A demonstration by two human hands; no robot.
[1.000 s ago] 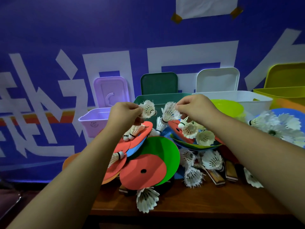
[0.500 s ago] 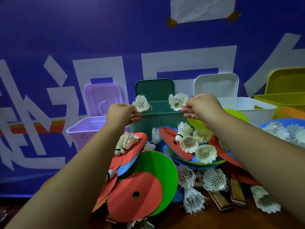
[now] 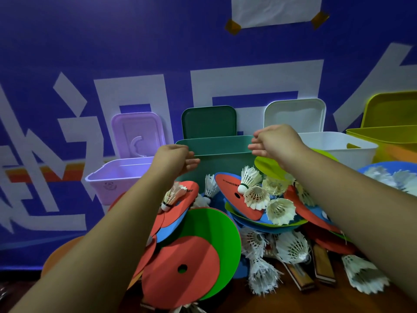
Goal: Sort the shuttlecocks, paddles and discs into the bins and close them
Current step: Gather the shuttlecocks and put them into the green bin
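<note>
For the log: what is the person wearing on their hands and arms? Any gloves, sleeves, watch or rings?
Nothing worn shows. The left hand and right hand are bare, with no gloves or rings in view. The left forearm and right forearm are uncovered to the frame edge: no sleeve, watch, wristband or marking.

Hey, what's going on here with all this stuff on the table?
A person is sorting sports gear. The left hand and right hand hover empty at the front rim of the dark green plastic bin. The lilac bin, white bin and yellow bin beside it stand open, lids propped behind. White feather shuttlecocks, red and green discs and wooden-handled paddles lie piled on the wooden table.
</note>
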